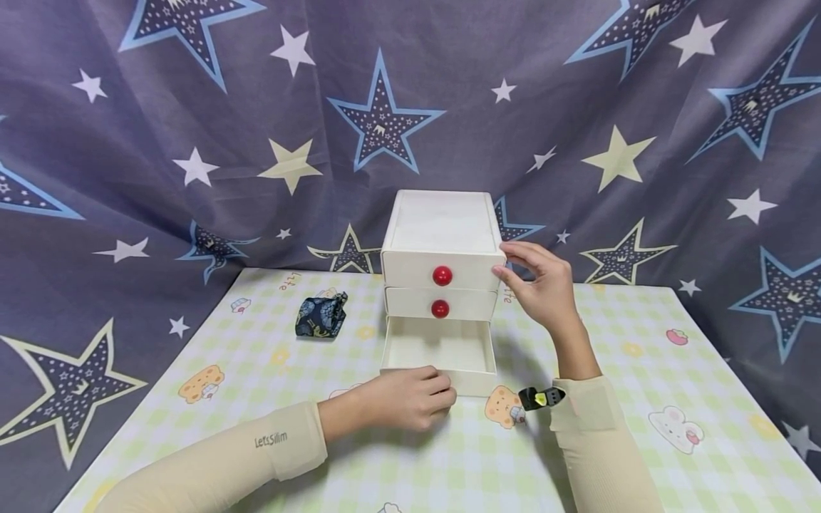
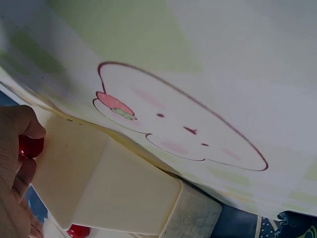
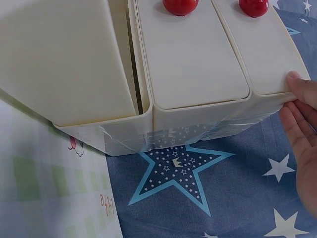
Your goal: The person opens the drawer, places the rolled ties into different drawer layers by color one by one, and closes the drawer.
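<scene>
Left hand [image 1: 410, 395]: curled round the red knob [image 2: 29, 147] of the bottom drawer [image 1: 439, 353], pinched between thumb and fingers, as if to slide it
Bottom drawer: pulled well out of the cabinet [image 1: 442, 249], open and apparently nothing inside
Right hand [image 1: 539, 281]: relaxed, straight fingers pressed on the upper right corner of the cabinet, holding nothing, probably to keep the light box from sliding
Upper drawers: both pushed in, red knobs facing front
Cloth bundle [image 1: 321, 313]: dark, patterned, lay on the table [image 1: 641, 399] left of the cabinet, well apart from both hands
Backdrop: star-printed fabric behind the table
</scene>
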Action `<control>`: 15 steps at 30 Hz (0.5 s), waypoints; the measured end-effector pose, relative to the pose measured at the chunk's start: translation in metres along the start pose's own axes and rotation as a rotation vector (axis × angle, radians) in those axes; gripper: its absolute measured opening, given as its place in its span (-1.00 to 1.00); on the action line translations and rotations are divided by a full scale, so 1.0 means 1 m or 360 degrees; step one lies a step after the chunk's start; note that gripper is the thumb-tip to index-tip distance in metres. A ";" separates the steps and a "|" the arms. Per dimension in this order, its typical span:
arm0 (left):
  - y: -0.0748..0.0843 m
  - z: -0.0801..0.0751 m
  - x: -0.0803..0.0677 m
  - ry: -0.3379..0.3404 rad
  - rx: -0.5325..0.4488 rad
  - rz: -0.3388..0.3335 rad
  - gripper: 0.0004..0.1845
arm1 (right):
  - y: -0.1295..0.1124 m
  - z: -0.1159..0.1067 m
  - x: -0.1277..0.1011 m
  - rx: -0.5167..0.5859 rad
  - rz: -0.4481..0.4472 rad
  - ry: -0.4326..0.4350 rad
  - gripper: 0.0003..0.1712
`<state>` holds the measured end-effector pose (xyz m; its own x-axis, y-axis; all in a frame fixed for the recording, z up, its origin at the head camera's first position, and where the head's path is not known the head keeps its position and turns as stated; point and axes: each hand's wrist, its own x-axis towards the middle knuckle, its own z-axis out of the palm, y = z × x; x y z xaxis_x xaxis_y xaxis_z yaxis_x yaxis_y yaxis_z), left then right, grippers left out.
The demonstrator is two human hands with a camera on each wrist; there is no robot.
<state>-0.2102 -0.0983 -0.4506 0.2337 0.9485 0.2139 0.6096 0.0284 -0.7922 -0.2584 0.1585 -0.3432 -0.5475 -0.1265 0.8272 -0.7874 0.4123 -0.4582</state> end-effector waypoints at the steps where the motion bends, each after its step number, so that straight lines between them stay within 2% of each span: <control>1: 0.001 0.000 0.000 -0.0003 -0.0002 0.0001 -0.51 | 0.000 0.000 0.000 -0.0006 -0.0002 0.0001 -0.61; 8: 0.003 0.000 0.000 0.0030 -0.0009 0.0011 -0.45 | -0.001 0.000 0.000 -0.0040 -0.0008 0.0013 -0.60; 15: 0.005 -0.005 0.000 -0.0018 -0.0024 -0.0001 -0.55 | 0.001 0.000 0.000 -0.0021 -0.0003 0.0006 -0.61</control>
<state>-0.2035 -0.0996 -0.4517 0.2246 0.9520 0.2080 0.6212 0.0246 -0.7833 -0.2588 0.1584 -0.3437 -0.5448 -0.1239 0.8294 -0.7847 0.4240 -0.4521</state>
